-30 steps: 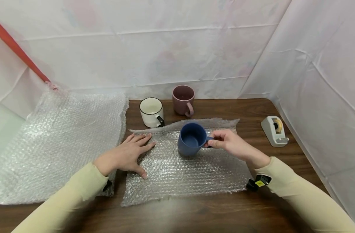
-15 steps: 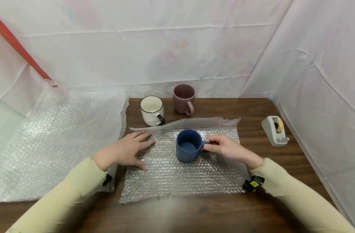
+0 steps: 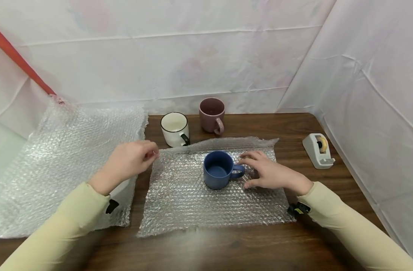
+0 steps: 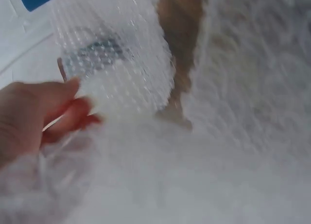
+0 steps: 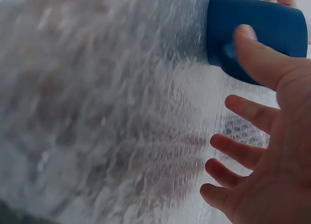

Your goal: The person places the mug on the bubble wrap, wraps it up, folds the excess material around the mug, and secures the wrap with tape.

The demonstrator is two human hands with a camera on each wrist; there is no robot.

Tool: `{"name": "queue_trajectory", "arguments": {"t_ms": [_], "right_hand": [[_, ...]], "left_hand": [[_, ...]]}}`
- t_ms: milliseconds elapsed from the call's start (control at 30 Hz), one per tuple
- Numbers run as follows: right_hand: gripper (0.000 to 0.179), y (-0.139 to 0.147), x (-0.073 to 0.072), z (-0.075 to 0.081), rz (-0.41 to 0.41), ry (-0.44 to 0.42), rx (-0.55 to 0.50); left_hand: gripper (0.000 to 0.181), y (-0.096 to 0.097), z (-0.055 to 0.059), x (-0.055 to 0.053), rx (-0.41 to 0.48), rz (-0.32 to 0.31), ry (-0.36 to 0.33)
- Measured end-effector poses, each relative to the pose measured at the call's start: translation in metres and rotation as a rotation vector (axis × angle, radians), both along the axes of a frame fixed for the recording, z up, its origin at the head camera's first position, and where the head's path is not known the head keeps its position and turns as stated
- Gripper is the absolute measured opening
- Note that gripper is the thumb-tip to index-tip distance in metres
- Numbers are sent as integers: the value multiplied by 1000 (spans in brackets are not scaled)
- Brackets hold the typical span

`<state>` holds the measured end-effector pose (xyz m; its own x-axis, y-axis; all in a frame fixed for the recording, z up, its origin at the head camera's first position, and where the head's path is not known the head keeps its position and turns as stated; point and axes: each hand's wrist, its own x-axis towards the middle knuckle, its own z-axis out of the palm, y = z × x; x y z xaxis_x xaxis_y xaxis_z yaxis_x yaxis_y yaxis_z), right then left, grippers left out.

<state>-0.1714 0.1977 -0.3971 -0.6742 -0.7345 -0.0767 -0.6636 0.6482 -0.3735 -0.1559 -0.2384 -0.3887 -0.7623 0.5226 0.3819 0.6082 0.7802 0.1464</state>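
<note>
Front mug [image 3: 215, 181]: plain blue, inside and out
Back-left mug [image 3: 172, 138]: off-white, black rim and black handle [image 3: 185, 139], nice combo
Back-right mug [image 3: 208, 122]: dusty mauve all over
Bubble wrap [image 3: 192, 207]: clear, kinda silvery, dotty
Counter [image 3: 247, 246]: dark brown woodgrain
Tape dispenser [image 3: 314, 152]: light grey, yellowish tape [image 3: 324, 144]
Sleeves [image 3: 348, 220]: pale yellow
Backdrop [image 3: 159, 64]: white, faded pink blotches

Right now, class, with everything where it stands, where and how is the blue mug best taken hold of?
Probably by its handle, from the person's right: the blue mug stands upright on the bubble wrap, handle turned toward the right hand. The fingers could close around that loop.
</note>
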Motion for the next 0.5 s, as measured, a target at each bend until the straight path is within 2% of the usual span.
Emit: {"name": "queue_trajectory", "arguments": {"t_ms": [67,133,233,300,400,500], "right_hand": [[74,2,0,0,-10,-5,36],[78,4,0,-1,-8,-3,63],[83,6,1,-4,1,-5,90],[85,7,1,-8,6,-8,101],[87,7,2,-11,4,-15,106],[87,7,2,-13,-2,-15,103]], "left_hand": [[17,-3,1,-2,26,32,61],[27,-6,1,-4,24,80,67],[40,-10,3,-6,-28,154,-22],[40,-11,4,-7,-71,171,-105],[26,-11,2,-9,-111,162,-197],[12,-12,1,-11,-113,154,-229]]}}
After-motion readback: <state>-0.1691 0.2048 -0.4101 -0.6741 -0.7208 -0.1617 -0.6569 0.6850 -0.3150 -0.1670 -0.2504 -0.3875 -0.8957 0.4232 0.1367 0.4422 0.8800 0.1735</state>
